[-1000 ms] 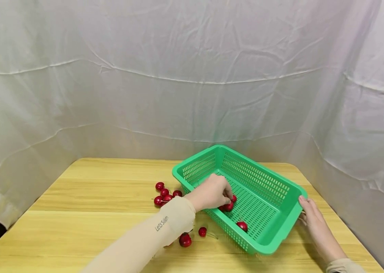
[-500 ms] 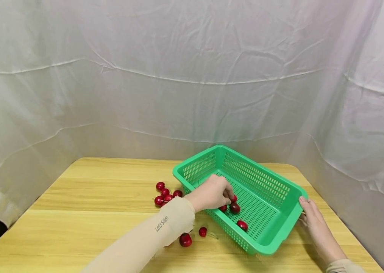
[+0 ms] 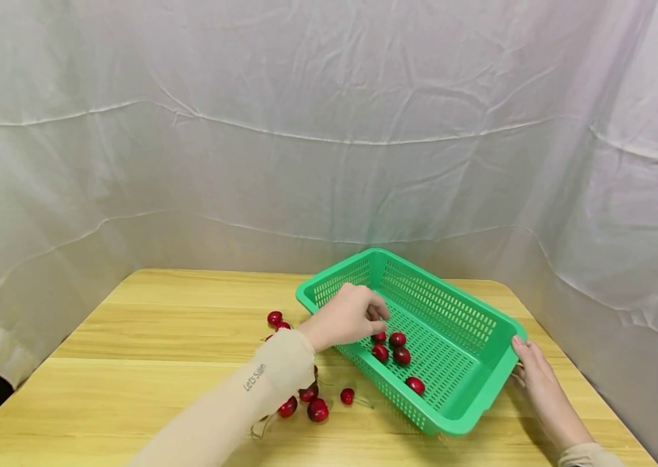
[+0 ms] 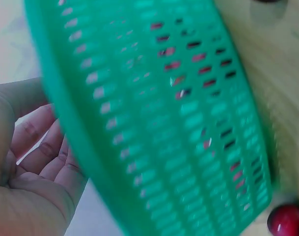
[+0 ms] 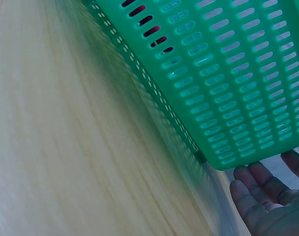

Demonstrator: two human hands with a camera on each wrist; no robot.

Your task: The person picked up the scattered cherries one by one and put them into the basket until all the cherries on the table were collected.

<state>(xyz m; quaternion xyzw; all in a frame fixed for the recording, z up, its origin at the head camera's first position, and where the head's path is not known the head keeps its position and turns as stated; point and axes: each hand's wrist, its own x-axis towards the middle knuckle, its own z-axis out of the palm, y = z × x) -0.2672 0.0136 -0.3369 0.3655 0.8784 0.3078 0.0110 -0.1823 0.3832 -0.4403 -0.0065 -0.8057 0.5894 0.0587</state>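
Note:
A green plastic basket (image 3: 495,389) with slotted walls sits at an angle on the wooden table. Inside it lie several red cherries (image 3: 402,355) near its left wall. My left hand (image 3: 355,314) reaches over that wall and hovers above them, fingers loosely bent. Through the left wrist view, the palm and fingers of the left hand (image 4: 36,162) show nothing held. At the right end, my right hand (image 3: 545,386) grips the basket rim, thumb on top and fingers below. The right wrist view has its fingertips (image 5: 257,172) at the basket's underside edge.
More cherries (image 3: 317,410), some with stems, lie on the wooden table (image 3: 159,337) left of the basket, partly hidden by my left sleeve (image 3: 270,370). A single stemmed cherry (image 3: 347,396) lies close to the basket's near wall. Pale curtains (image 3: 329,162) hang behind and beside the table.
My left hand has let go of cherries in the basket and drawn back up and left, uncovering them. One cherry rolled slightly right. The right hand and basket have stayed put.

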